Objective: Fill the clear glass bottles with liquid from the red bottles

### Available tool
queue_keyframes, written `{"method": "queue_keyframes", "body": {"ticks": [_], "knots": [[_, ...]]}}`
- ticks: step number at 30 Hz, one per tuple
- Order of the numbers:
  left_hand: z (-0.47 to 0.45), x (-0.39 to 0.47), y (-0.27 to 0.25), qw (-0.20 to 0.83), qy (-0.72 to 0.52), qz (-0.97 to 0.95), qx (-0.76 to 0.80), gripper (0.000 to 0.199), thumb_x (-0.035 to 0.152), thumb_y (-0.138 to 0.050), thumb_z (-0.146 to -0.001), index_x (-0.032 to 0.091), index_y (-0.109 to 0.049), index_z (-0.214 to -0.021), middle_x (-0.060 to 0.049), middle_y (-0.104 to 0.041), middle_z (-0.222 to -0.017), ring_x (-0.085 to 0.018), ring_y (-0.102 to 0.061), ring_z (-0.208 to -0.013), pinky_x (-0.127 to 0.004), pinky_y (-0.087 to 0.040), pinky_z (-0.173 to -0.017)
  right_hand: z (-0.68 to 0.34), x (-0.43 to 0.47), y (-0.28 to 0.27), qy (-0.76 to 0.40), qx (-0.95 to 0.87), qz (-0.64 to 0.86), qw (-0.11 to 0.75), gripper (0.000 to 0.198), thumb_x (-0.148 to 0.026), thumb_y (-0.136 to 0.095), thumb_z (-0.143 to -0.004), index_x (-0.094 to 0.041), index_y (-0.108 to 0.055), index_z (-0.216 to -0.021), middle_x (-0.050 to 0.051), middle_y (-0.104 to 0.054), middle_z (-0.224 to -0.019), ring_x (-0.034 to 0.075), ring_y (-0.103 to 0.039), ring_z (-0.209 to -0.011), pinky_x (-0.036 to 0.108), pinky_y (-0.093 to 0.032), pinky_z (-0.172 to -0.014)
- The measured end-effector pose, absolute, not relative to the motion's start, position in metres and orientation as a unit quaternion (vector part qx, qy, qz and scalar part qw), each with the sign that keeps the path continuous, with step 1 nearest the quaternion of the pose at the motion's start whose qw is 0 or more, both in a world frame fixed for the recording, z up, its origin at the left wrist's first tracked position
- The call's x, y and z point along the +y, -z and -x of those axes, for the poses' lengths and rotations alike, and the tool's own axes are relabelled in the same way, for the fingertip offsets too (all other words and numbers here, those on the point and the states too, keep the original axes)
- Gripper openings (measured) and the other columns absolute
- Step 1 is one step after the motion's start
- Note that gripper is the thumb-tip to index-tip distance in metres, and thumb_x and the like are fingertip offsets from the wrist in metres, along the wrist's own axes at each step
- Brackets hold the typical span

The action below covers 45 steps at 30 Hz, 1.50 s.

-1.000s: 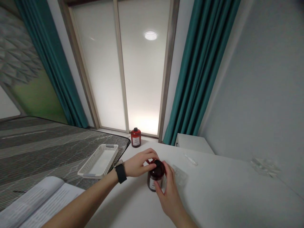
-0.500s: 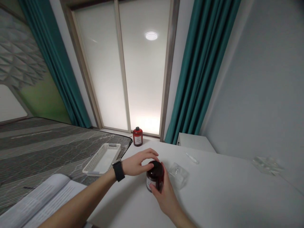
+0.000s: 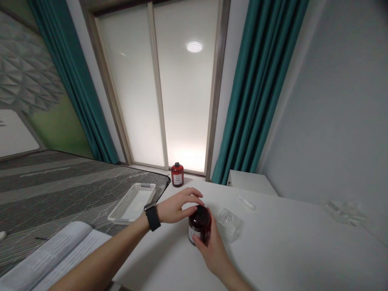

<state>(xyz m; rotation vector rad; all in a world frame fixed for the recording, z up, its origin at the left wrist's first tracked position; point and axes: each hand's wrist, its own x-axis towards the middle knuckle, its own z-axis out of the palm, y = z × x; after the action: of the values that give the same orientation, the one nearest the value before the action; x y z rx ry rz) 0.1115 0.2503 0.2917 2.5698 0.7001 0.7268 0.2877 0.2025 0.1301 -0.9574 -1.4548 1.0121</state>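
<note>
Cupping the near bottle [image 3: 198, 221], the right hand [image 3: 214, 247] has it wrapped along its right flank, thumb across the label and fingers round the back, a half-closed, rounded grip. And up top, look, the left hand [image 3: 176, 208] comes in from the left and arches over the dark top, thumb beside it, fingers loosely bent; from where I stand I cannot tell whether they pinch anything. Here's the key: the bottle sits upright, its long axis vertical, between the two palms, the right against its side, the left at its top. It's well in from the far edge of the bench [image 3: 273, 242]. Just right lies clear packaging [image 3: 229, 224]; a white tube [image 3: 247, 203] lies farther off, and a second bottle [image 3: 177, 176] guards the far left corner. More room toward the right and near edges!
</note>
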Motion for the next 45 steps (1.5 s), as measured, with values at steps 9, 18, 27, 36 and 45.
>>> {"method": "queue_keyframes", "body": {"ticks": [9,18,27,36,45], "knots": [[-0.115,0.249,-0.290,0.209,-0.313,-0.888,0.266,0.021,0.032,-0.058,-0.095,0.018,-0.057,-0.080,-0.009,-0.067,-0.105,-0.022,-0.061,-0.099,-0.038,-0.049,-0.091,-0.288,0.204,-0.127,-0.423,-0.611,0.389,0.544,0.083,-0.018,-0.068,-0.079,-0.027,-0.025,-0.150,0.011,-0.037,-0.157,0.029,-0.035,-0.144,0.050,-0.028,-0.117],[-0.109,0.245,-0.294,0.190,-0.294,-0.891,0.289,0.018,0.021,-0.050,-0.096,0.018,-0.066,-0.102,-0.008,-0.067,-0.094,-0.021,-0.062,-0.090,-0.036,-0.051,-0.084,-0.288,0.201,-0.135,-0.440,-0.601,0.388,0.543,0.084,-0.020,-0.070,-0.077,-0.025,-0.027,-0.150,0.012,-0.038,-0.156,0.030,-0.034,-0.144,0.049,-0.028,-0.117],[-0.115,0.248,-0.291,0.198,-0.296,-0.904,0.234,0.010,0.015,-0.056,-0.092,0.019,-0.064,-0.088,-0.007,-0.071,-0.103,-0.020,-0.061,-0.098,-0.037,-0.047,-0.092,-0.288,0.202,-0.134,-0.441,-0.598,0.383,0.548,0.084,-0.019,-0.070,-0.078,-0.027,-0.027,-0.149,0.011,-0.037,-0.157,0.030,-0.035,-0.143,0.051,-0.029,-0.117],[-0.114,0.243,-0.292,0.186,-0.309,-0.884,0.297,0.013,0.014,-0.048,-0.089,0.019,-0.059,-0.093,-0.006,-0.063,-0.092,-0.020,-0.057,-0.088,-0.035,-0.049,-0.082,-0.289,0.201,-0.138,-0.428,-0.603,0.394,0.546,0.084,-0.024,-0.074,-0.077,-0.029,-0.030,-0.149,0.008,-0.043,-0.154,0.030,-0.038,-0.142,0.052,-0.030,-0.116],[-0.121,0.244,-0.292,0.196,-0.287,-0.905,0.245,0.011,0.015,-0.055,-0.088,0.019,-0.063,-0.094,-0.007,-0.068,-0.097,-0.022,-0.059,-0.095,-0.037,-0.049,-0.090,-0.287,0.201,-0.135,-0.455,-0.593,0.368,0.553,0.084,-0.023,-0.072,-0.079,-0.029,-0.027,-0.150,0.010,-0.041,-0.154,0.029,-0.039,-0.141,0.050,-0.031,-0.116]]}}
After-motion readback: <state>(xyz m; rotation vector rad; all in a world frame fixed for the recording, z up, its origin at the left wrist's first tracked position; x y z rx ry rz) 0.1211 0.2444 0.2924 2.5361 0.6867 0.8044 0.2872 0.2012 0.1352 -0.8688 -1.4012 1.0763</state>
